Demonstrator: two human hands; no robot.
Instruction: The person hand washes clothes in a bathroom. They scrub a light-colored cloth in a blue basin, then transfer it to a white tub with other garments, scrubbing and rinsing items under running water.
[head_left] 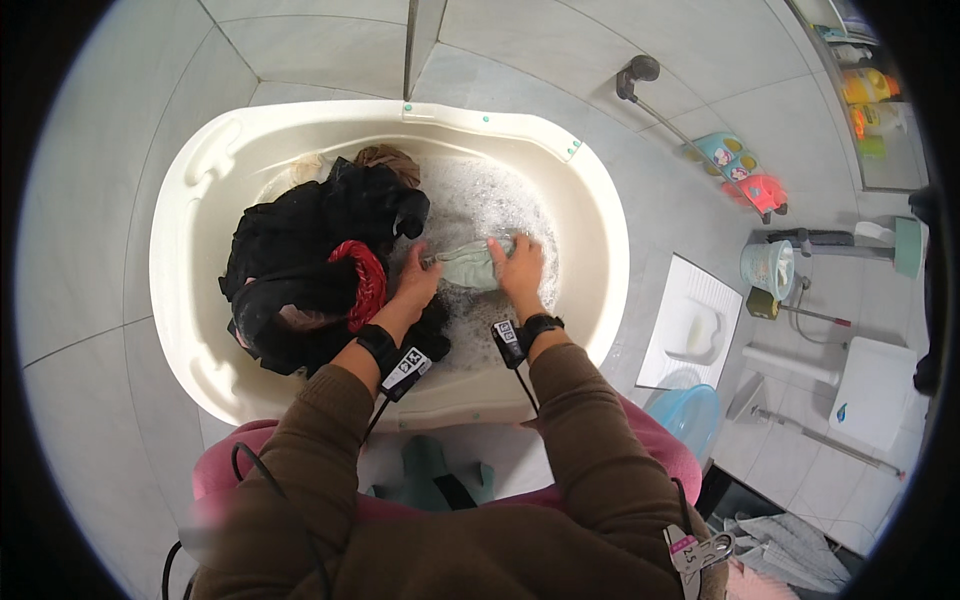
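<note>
A pale green cloth (468,268) is stretched between my two hands, low over the sudsy water (490,205) in a cream plastic tub (590,240). My left hand (416,278) pinches the cloth's left edge. At its right side my right hand (520,268) grips it, slightly blurred, the fingertips partly hidden. To the left of my hands lies a heap of wet black clothes (290,240), with a red braided piece of fabric (364,284) and a brown cloth (388,162) among them. Each of my wrists wears a strapped device with a cable.
A squat toilet (690,330) is set in the floor to the right, with a blue basin (688,415) near it. A shower head (640,70) and slippers (760,192) are by the right wall. Bottles (868,87) stand on a shelf. Tiled walls close in on the left.
</note>
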